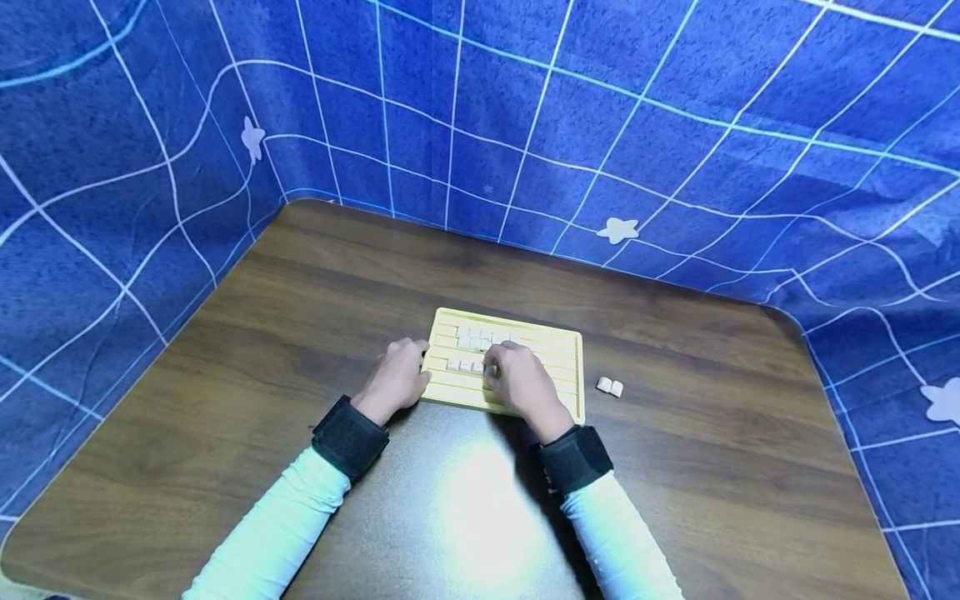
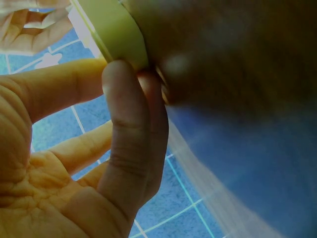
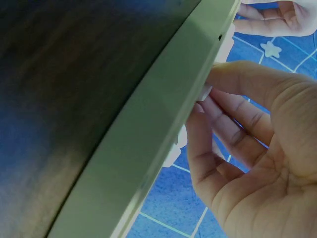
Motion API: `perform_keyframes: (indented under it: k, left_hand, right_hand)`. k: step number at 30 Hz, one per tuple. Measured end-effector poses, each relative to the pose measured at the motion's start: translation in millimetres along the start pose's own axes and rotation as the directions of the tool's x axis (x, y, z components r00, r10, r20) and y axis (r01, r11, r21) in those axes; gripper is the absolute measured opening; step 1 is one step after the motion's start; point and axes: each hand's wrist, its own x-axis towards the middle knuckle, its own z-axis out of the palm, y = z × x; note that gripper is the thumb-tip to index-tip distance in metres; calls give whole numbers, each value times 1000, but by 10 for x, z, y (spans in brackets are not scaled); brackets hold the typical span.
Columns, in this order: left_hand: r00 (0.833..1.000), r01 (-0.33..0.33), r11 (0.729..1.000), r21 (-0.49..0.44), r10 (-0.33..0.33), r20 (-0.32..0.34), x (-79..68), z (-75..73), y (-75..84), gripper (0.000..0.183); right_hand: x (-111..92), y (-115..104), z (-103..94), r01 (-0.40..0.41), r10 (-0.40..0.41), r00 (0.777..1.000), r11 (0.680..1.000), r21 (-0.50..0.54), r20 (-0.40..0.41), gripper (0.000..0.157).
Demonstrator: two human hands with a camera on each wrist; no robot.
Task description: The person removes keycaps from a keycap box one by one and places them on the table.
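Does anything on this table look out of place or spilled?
Perhaps two white pieces: they lie loose on the wooden table, right of the yellow tray, while similar pieces sit in rows on it. I see nothing spilled or damaged.

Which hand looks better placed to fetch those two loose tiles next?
Probably the right hand: the loose tiles lie right of the tray, nearer that hand. It pinches a tile, so would likely set that down first. The left hand holds the tray's left edge.

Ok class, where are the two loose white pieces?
In the head view, the two white pieces lie on the table, just right of the yellow tray.
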Motion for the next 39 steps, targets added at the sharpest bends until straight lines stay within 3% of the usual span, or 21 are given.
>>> perform_keyframes:
  k: [18,39]
  left_hand:
    - [1000,-10,1000,-5,10,-17,-2,4,2,42]
    - [1000,19,1000,1,-19,13,14,-9,17,44]
  right_hand:
    - [-3,-7,-3,-13,13,1000,1000,-3,2,12]
    - [-18,25,-97,-9,9,1000,1000,-5,-2,11]
